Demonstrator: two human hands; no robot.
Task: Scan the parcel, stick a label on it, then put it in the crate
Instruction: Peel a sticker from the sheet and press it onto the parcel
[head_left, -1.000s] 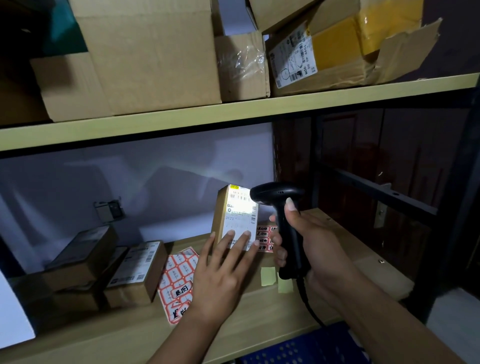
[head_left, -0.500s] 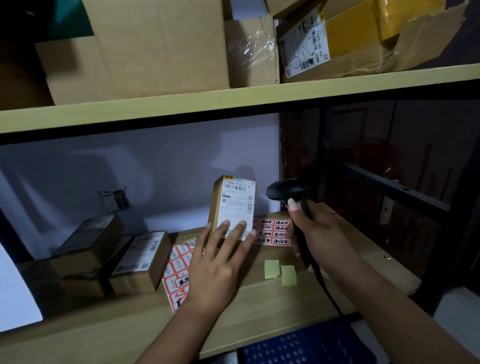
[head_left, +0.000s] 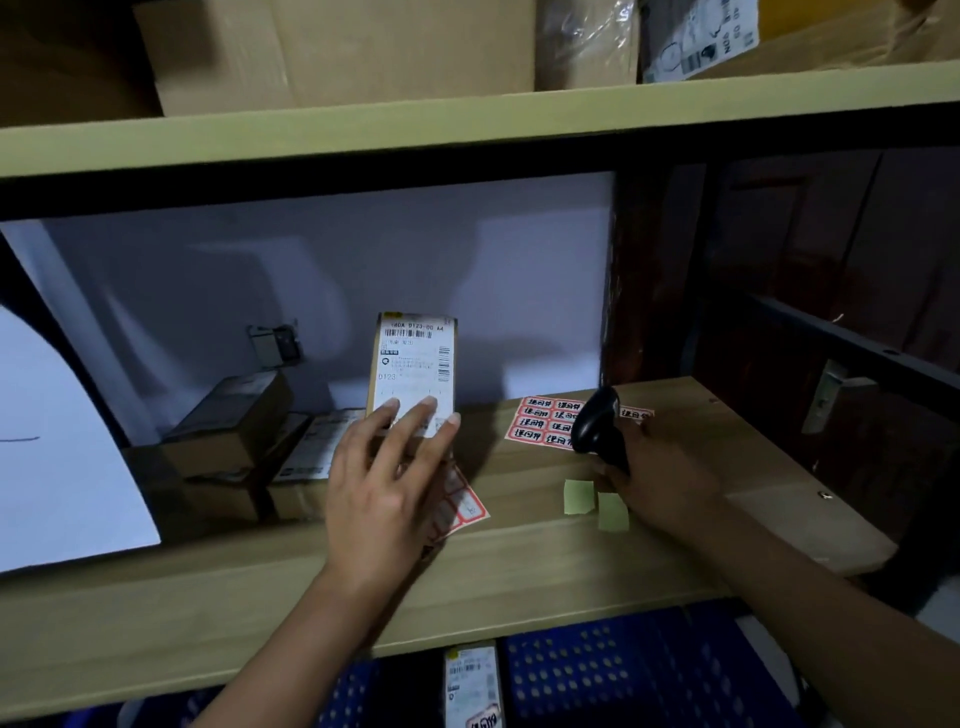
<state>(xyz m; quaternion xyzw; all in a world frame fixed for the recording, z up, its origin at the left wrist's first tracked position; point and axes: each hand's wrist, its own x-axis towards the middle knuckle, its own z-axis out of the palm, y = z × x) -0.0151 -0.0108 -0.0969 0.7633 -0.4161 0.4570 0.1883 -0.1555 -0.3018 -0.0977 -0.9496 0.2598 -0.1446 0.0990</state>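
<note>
A small cardboard parcel (head_left: 413, 358) with a white shipping label stands upright on the wooden shelf (head_left: 519, 561). My left hand (head_left: 387, 488) holds it from the front, fingers spread over its lower part. My right hand (head_left: 660, 478) grips a black barcode scanner (head_left: 597, 428), lowered close to the shelf to the right of the parcel. A sheet of red-bordered labels (head_left: 550, 421) lies behind the scanner. A second label sheet (head_left: 462, 506) lies partly under my left hand. The blue crate (head_left: 597, 670) sits below the shelf with a labelled parcel (head_left: 470, 686) in it.
Two small green sticky notes (head_left: 595, 501) lie on the shelf near my right hand. Several brown boxes (head_left: 234, 431) are stacked at the back left. A white sheet (head_left: 57, 452) leans at far left. The upper shelf (head_left: 467, 119) carries large cardboard boxes.
The scanner's light has gone off the parcel label. My right hand has lowered the scanner away from the parcel toward the shelf on the right. The left hand keeps the parcel upright.
</note>
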